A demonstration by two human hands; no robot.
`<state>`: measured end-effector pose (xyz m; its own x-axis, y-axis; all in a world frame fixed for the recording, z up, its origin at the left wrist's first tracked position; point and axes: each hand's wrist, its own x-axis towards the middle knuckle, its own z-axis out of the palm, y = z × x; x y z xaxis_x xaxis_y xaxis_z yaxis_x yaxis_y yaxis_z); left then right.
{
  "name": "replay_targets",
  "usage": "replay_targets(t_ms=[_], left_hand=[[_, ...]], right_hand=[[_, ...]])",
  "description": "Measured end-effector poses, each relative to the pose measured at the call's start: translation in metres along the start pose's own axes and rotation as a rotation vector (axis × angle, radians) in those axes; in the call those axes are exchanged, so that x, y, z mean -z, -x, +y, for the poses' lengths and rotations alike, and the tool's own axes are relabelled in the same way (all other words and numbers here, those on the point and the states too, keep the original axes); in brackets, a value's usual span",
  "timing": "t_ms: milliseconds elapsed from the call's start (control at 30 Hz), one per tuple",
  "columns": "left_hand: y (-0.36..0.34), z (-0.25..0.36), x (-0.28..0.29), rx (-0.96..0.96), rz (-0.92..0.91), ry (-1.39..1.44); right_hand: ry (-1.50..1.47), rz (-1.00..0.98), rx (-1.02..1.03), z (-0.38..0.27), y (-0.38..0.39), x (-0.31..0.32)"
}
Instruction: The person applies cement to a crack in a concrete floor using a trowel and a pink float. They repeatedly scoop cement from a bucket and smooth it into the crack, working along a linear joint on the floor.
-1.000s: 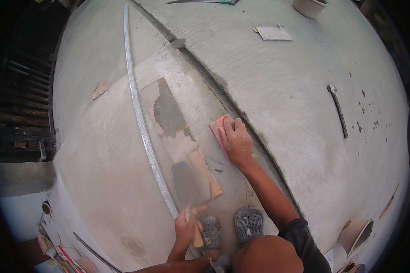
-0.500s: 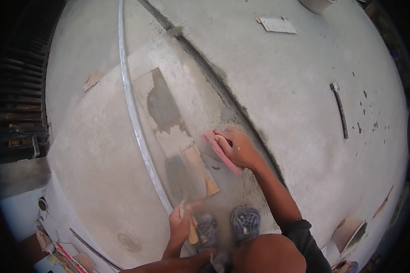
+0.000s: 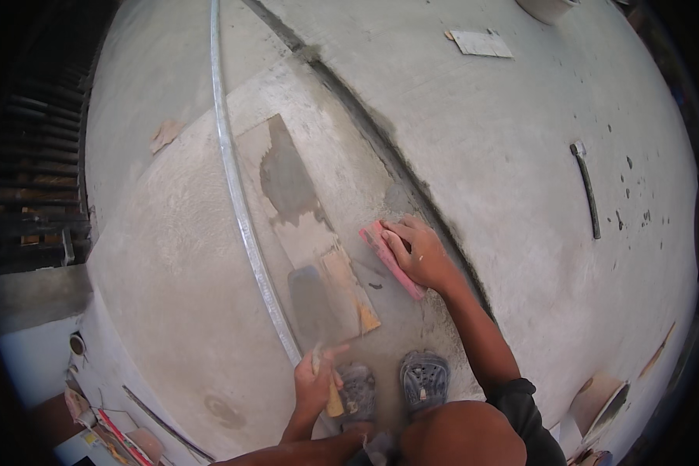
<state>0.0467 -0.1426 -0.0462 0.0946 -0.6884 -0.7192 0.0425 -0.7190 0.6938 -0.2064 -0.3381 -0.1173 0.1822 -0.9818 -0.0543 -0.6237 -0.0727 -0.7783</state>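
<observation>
My right hand (image 3: 418,250) grips a pink float (image 3: 392,262), fingers over its top edge, against the concrete floor just left of a dark groove (image 3: 365,124). My left hand (image 3: 316,380) is closed round the yellowish handle of a trowel (image 3: 312,299). The trowel's grey blade reaches forward over the near end of a thin board (image 3: 299,241). Wet grey cement darkens the board's far part. The float hides the patch of floor beneath it.
A long metal straightedge (image 3: 237,182) lies left of the board. My shoes (image 3: 425,379) stand close by. A hammer-like tool (image 3: 586,190) lies right, a pale flat piece (image 3: 481,43) and a bucket (image 3: 547,8) farther off. Dark bars (image 3: 46,171) edge the left side.
The whole view has shifted slightly, so the floor things appear a little farther right. The float and my right hand have slid slightly right, nearer the groove. Both holds are unchanged.
</observation>
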Motion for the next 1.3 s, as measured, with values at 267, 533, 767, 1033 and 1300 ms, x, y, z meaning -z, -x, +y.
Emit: replay_targets(t_ms=[267,533,767,1033,1300], left_hand=[[-0.004,-0.005,-0.004,-0.005,0.016,0.010],[-0.005,0.002,-0.002,0.025,-0.026,-0.052],[-0.003,0.007,0.000,-0.038,0.012,-0.050],[-0.001,0.004,0.000,-0.013,0.003,-0.006],[-0.005,0.002,-0.001,0.014,0.016,0.013]], right_hand=[[0.335,0.351,0.078,0.010,-0.057,-0.029],[0.224,0.005,0.056,0.004,-0.042,-0.029],[-0.098,0.100,-0.094,-0.002,-0.038,0.018],[0.026,-0.040,0.008,0.005,-0.023,-0.007],[0.354,0.394,0.154,-0.002,-0.068,-0.035]])
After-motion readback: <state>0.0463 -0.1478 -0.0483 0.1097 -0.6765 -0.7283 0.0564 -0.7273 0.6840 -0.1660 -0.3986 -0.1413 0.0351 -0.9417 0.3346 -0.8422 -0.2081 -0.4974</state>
